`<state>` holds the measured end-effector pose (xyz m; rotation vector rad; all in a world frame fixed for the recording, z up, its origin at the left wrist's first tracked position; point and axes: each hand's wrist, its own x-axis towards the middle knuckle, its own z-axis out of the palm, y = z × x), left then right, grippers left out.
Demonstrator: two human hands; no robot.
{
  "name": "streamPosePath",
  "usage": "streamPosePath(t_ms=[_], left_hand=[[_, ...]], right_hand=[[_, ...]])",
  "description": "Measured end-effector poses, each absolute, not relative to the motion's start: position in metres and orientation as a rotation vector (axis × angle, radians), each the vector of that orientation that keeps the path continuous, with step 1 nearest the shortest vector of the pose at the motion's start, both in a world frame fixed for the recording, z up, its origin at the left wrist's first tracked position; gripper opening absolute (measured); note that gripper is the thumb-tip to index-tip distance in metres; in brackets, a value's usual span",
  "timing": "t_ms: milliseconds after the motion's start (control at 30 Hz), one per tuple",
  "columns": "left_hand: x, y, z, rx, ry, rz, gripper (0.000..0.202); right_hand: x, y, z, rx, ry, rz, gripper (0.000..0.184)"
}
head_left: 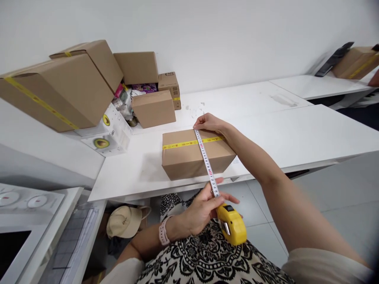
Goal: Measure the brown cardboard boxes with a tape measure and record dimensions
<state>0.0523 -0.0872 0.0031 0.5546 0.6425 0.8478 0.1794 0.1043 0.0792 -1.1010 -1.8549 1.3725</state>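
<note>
White walls enclose the workspace in the head view, and a long white table (310, 130) is set against the rear one. At its left end, large cardboard cartons (68, 85) are stacked above a white box printed with avocados (118, 136), and a smaller plain carton (154, 110) is placed to their right. Below the table, a beige cap (126, 221) is seen.

Near the table's front edge, a brown cardboard box (185, 161) sealed with yellow printed tape (179, 145) is laid. Across its top, and past its near side, a white measuring blade (206, 159) is stretched from a yellow tape measure (232, 225). The blade's end is pinched at the box's far top edge by the right hand (209, 121), thumb and forefinger pressed together. Beside the yellow case, the blade is gripped between the thumb and fingers of the left hand (204, 209).
</note>
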Motion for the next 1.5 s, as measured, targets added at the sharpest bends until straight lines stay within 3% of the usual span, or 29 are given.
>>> streamPosePath(t_ms=[100, 533, 1067, 1500], left_hand=[[0.049, -0.078, 0.010, 0.567, 0.666, 0.935, 0.072], [0.048, -0.063, 0.009, 0.535, 0.738, 1.109, 0.074], [0.042, -0.036, 0.011, 0.372, 0.817, 1.160, 0.037], [0.044, -0.032, 0.012, 0.379, 0.861, 1.157, 0.040]], right_hand=[[0.176, 0.107, 0.080, -1.076, -1.853, 1.362, 0.030], [0.179, 0.107, 0.084, -1.078, -1.814, 1.422, 0.023], [0.181, 0.113, 0.084, -1.081, -1.858, 1.435, 0.021], [0.175, 0.116, 0.079, -1.042, -1.788, 1.463, 0.018]])
